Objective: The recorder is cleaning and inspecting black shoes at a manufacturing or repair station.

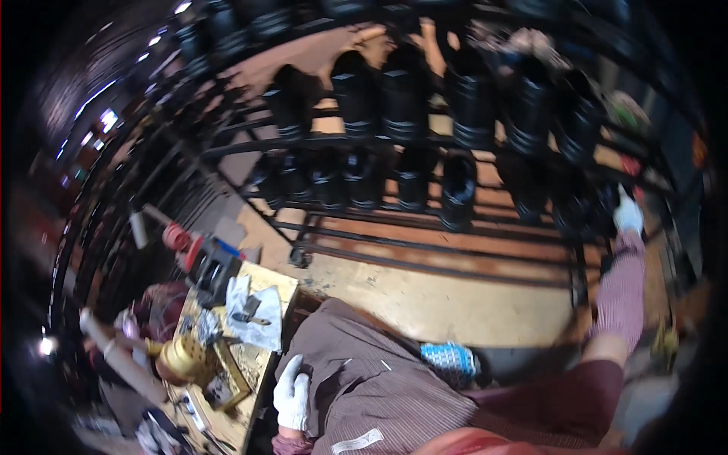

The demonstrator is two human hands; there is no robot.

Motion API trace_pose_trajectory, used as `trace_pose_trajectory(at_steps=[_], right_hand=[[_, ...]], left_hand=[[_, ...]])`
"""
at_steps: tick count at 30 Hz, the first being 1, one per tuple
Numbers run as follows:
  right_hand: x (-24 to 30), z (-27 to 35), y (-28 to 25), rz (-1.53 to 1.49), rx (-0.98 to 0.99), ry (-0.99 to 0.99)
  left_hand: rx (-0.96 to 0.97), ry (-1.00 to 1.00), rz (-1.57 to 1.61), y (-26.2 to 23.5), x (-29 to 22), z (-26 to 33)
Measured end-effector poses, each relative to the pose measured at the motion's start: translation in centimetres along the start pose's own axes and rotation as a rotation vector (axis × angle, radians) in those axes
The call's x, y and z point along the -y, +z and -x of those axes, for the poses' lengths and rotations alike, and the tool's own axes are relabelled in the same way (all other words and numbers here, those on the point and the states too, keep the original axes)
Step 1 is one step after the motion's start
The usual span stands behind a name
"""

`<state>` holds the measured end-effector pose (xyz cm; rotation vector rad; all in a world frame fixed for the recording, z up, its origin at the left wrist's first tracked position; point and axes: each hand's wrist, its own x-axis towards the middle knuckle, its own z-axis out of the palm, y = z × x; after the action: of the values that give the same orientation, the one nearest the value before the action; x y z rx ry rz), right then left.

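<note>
My right hand (628, 214), in a white knitted glove, is stretched far out to the right end of a dark metal rack (425, 142). It is closed at a black shoe (609, 196) at the end of the lower row; its fingers are partly hidden there. Along that row stand several more black shoes (458, 189), and taller-looking black footwear (408, 95) fills the row above. My left hand (291, 394), also white-gloved, hangs beside my thigh near a wooden workbench (282, 287). Its fingers are stretched out, holding nothing.
On the bench lie a brush (250, 312) on a pale cloth (267, 331), a yellow perforated container (184, 358) and a wooden box frame (233, 371). A red and black tool (205, 258) stands at its far end. The bench edge is close to my left side.
</note>
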<state>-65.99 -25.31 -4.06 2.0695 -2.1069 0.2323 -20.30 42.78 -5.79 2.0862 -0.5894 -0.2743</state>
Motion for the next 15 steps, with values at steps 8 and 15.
trace_pose_trajectory(at_steps=[8, 15], right_hand=[[4.0, 5.8, -0.5, 0.222, -0.307, -0.135], [12.5, 13.1, -5.0, 0.258, 0.010, -0.230]], left_hand=[[-0.027, 0.031, 0.093, 0.4, -1.0, 0.8], [-0.170, -0.082, 0.360, -0.5, 3.7, 3.8]])
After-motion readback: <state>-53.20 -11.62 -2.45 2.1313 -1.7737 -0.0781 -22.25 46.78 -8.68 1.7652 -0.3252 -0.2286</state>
